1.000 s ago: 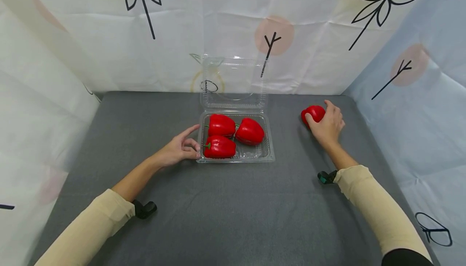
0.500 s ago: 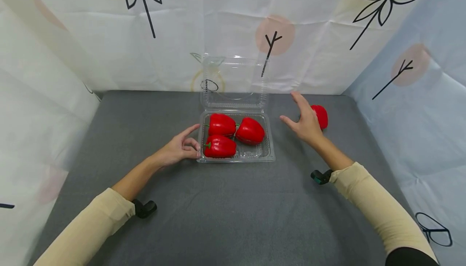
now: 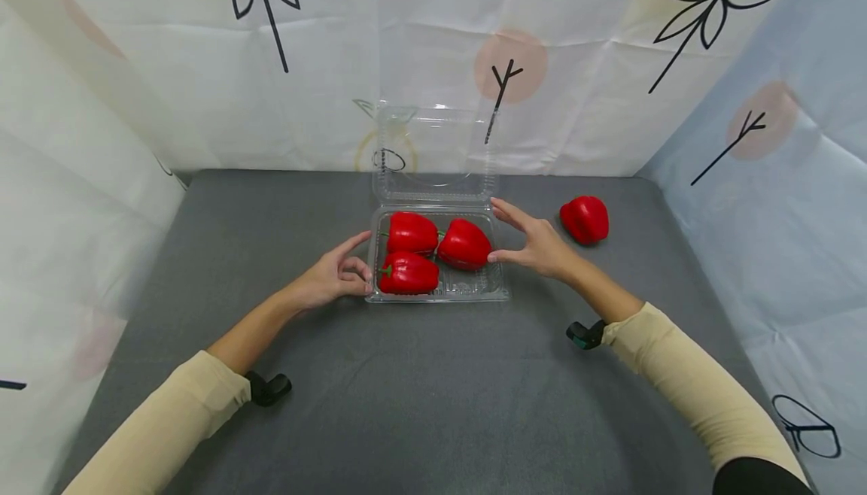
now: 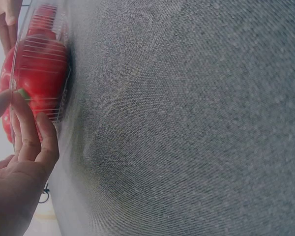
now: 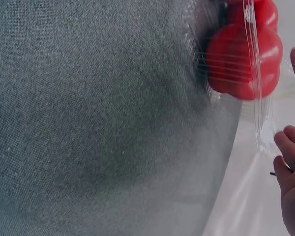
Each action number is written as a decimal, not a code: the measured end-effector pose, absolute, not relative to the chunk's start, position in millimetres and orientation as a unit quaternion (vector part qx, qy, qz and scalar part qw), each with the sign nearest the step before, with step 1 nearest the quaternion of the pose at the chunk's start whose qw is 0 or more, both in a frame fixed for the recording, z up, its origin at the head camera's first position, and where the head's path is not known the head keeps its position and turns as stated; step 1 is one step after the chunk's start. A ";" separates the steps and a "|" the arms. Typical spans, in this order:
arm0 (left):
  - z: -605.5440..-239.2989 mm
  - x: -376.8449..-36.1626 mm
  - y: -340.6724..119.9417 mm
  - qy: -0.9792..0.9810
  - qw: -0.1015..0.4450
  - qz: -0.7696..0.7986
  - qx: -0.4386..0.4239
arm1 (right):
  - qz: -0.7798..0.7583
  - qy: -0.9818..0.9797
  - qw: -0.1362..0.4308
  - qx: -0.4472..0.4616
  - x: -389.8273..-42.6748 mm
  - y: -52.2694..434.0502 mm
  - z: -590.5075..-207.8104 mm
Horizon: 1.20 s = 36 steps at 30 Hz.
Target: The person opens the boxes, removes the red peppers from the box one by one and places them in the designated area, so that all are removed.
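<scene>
A clear plastic clamshell container [image 3: 497, 284] is seen at centre frame, lid raised, with three red bell peppers [image 3: 463, 244] lying inside. Its left wall is touched by the left hand [image 3: 330, 277], fingers loosely curled; the right hand [image 3: 535, 245], fingers spread and holding nothing, is poised at its right rim. Farther back, upper right, a fourth red bell pepper [image 3: 585, 219] is left outside on the grey cloth.

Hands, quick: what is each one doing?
Left hand: open, fingers touching the clear box.
Right hand: open, holding nothing, at the box's right side.
</scene>
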<state>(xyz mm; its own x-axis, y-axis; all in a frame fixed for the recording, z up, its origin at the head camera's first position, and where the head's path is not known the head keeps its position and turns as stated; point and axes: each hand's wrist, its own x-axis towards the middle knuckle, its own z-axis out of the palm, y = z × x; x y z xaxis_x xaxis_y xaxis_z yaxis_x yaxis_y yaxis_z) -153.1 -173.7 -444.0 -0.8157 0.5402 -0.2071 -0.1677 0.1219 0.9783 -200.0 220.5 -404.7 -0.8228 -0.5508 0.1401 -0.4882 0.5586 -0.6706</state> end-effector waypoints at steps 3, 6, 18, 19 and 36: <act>-443.9 -153.0 -173.4 0.696 0.272 0.651 0.134 | -0.367 0.881 0.069 -0.290 -198.5 216.0 -403.6; -443.5 -152.8 -172.8 0.696 0.272 0.651 0.133 | -0.363 0.882 0.087 -0.288 -198.1 212.3 -403.4; -441.7 -151.3 -171.2 0.701 0.275 0.646 0.126 | -0.342 0.883 0.117 -0.298 -203.8 195.2 -406.0; -441.8 -151.3 -171.1 0.700 0.275 0.647 0.125 | -0.340 0.885 0.114 -0.296 -204.2 194.2 -406.6; -444.5 -152.5 -171.6 0.700 0.272 0.648 0.125 | -0.318 0.899 0.115 -0.278 -204.8 186.1 -409.8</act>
<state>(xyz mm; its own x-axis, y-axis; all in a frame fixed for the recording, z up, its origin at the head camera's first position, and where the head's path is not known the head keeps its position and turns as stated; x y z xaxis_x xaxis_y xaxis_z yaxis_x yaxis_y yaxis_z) -152.5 -171.6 -444.5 -0.8201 0.5286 -0.2191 -0.1773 0.1294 0.9756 -204.8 186.1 -409.8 -0.8195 -0.5724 -0.0296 -0.4263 0.6432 -0.6361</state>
